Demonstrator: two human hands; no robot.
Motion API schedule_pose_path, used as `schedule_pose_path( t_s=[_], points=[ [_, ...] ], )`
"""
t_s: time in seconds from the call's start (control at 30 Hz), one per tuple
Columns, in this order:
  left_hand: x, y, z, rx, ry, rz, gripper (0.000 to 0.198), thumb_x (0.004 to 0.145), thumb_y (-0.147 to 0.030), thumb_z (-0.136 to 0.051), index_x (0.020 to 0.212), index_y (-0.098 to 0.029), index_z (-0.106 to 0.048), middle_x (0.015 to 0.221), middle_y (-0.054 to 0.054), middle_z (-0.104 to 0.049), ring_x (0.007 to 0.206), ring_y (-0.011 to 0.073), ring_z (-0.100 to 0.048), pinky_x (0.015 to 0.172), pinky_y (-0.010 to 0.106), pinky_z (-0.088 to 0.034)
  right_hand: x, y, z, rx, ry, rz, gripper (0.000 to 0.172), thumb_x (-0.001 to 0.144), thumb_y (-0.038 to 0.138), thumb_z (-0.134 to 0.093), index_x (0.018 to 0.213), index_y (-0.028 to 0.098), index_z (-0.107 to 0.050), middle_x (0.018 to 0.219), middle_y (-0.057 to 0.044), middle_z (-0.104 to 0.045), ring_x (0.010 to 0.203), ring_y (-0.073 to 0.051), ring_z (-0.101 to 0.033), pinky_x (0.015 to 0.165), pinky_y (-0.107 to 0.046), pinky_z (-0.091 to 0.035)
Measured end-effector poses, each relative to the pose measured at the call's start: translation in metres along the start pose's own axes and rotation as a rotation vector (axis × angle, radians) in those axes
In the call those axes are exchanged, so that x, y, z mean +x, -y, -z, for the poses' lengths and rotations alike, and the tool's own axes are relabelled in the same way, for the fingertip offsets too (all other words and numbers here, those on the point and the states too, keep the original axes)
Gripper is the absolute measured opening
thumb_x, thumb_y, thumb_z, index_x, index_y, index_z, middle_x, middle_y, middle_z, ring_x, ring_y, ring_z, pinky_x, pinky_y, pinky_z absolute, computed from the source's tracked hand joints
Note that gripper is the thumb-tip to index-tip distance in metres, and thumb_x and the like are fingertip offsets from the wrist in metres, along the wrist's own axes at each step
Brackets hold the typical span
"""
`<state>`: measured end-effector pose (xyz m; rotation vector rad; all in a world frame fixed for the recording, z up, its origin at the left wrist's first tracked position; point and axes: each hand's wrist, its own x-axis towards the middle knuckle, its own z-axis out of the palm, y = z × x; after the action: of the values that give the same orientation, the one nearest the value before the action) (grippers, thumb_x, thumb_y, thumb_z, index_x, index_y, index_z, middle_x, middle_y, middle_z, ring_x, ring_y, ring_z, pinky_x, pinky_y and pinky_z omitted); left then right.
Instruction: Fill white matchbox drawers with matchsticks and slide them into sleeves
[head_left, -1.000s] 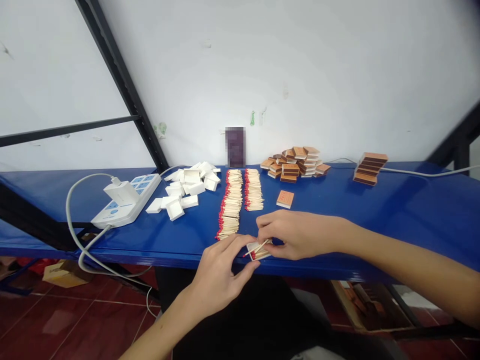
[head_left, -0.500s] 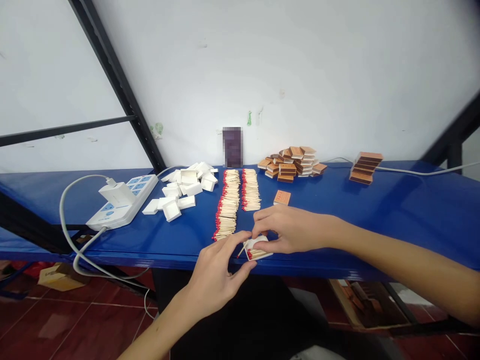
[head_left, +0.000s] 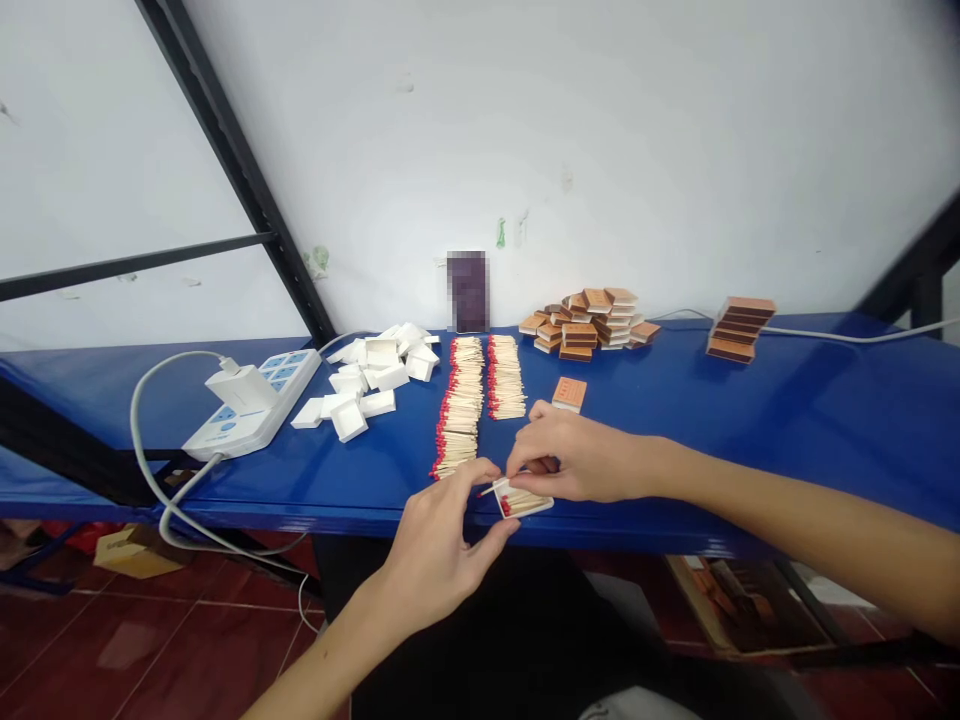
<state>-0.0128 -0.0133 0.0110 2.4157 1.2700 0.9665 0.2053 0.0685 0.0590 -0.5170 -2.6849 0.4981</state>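
A small white matchbox tray [head_left: 525, 500] with red-tipped matches in it lies near the front edge of the blue table [head_left: 787, 420]. My left hand [head_left: 442, 545] has its fingers curled against the tray's left end, thumb below. My right hand [head_left: 581, 455] pinches at the matches over the tray, fingers together. One match sticks out to the left between the two hands. Just behind lie two long rows of loose matches [head_left: 480, 395].
A heap of empty white trays [head_left: 371, 380] lies left of the matches, beside a white power strip [head_left: 251, 400] with a plug and cable. A single orange sleeve [head_left: 570, 393], a pile of orange matchboxes [head_left: 589, 325] and a small stack [head_left: 739, 328] sit behind.
My right hand has shifted slightly back over the tray and pressed the matches down into it. The loose matches that stuck up between the fingers now lie lower.
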Motion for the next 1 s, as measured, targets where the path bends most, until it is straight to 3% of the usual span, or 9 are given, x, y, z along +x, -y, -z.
schedule_pose_path(
  t_s=[0.23, 0.4, 0.5, 0.6, 0.67, 0.83, 1.0],
  points=[
    [0.000, 0.001, 0.000, 0.032, -0.006, -0.029, 0.039, 0.093, -0.030, -0.063, 0.128, -0.026, -0.047, 0.119, 0.002, -0.067, 0.096, 0.0191, -0.066, 0.080, 0.030, -0.053, -0.011, 0.004, 0.011, -0.010, 0.068, -0.123, 0.013, 0.086, 0.029, -0.063, 0.084, 0.019, -0.071, 0.061, 0.003, -0.058, 0.063, -0.012, -0.048, 0.074, -0.028, -0.035],
    [0.000, 0.001, 0.000, 0.024, -0.005, -0.050, 0.033, 0.094, -0.030, -0.062, 0.125, -0.026, -0.052, 0.116, 0.001, -0.069, 0.096, 0.0188, -0.066, 0.085, 0.030, -0.052, -0.006, -0.001, 0.018, -0.134, -0.015, -0.263, 0.021, 0.089, 0.037, -0.060, 0.084, 0.018, -0.070, 0.056, 0.004, -0.056, 0.058, -0.012, -0.047, 0.074, -0.030, -0.034],
    [0.001, 0.000, 0.000, 0.014, -0.002, -0.050, 0.032, 0.094, -0.030, -0.062, 0.124, -0.026, -0.054, 0.115, 0.001, -0.069, 0.099, 0.0190, -0.066, 0.087, 0.030, -0.052, -0.007, -0.009, 0.025, -0.235, 0.028, -0.366, 0.025, 0.087, 0.038, -0.061, 0.097, 0.017, -0.071, 0.060, 0.001, -0.060, 0.062, -0.015, -0.052, 0.066, -0.029, -0.034],
    [0.002, 0.001, 0.000, 0.008, -0.010, -0.059, 0.032, 0.094, -0.029, -0.062, 0.124, -0.026, -0.053, 0.115, 0.001, -0.068, 0.102, 0.0191, -0.066, 0.087, 0.030, -0.051, -0.010, -0.015, 0.027, -0.317, 0.076, -0.339, 0.036, 0.084, 0.038, -0.064, 0.112, 0.015, -0.070, 0.086, -0.007, -0.067, 0.079, -0.021, -0.059, 0.070, -0.031, -0.038],
    [0.002, 0.002, 0.000, 0.006, -0.012, -0.062, 0.032, 0.094, -0.029, -0.062, 0.124, -0.026, -0.053, 0.115, 0.002, -0.068, 0.102, 0.0191, -0.066, 0.087, 0.030, -0.050, -0.011, -0.017, 0.025, -0.326, 0.115, -0.312, 0.031, 0.086, 0.034, -0.061, 0.110, 0.016, -0.071, 0.096, -0.009, -0.067, 0.084, -0.022, -0.060, 0.073, -0.031, -0.039],
    [0.002, 0.002, 0.001, 0.008, -0.009, -0.067, 0.031, 0.094, -0.029, -0.062, 0.123, -0.025, -0.054, 0.113, 0.002, -0.069, 0.101, 0.0195, -0.066, 0.086, 0.031, -0.051, -0.011, -0.018, 0.021, -0.310, 0.156, -0.262, 0.024, 0.095, 0.022, -0.049, 0.097, 0.021, -0.073, 0.097, -0.006, -0.067, 0.087, -0.020, -0.060, 0.075, -0.031, -0.039],
    [0.002, 0.001, 0.001, 0.010, -0.018, -0.074, 0.029, 0.094, -0.029, -0.061, 0.122, -0.025, -0.055, 0.112, 0.003, -0.070, 0.100, 0.0195, -0.067, 0.085, 0.030, -0.051, -0.011, -0.014, 0.021, -0.140, 0.165, -0.309, 0.017, 0.095, 0.025, -0.049, 0.097, 0.017, -0.065, 0.099, -0.007, -0.066, 0.085, -0.018, -0.059, 0.072, -0.029, -0.041]
  ],
)
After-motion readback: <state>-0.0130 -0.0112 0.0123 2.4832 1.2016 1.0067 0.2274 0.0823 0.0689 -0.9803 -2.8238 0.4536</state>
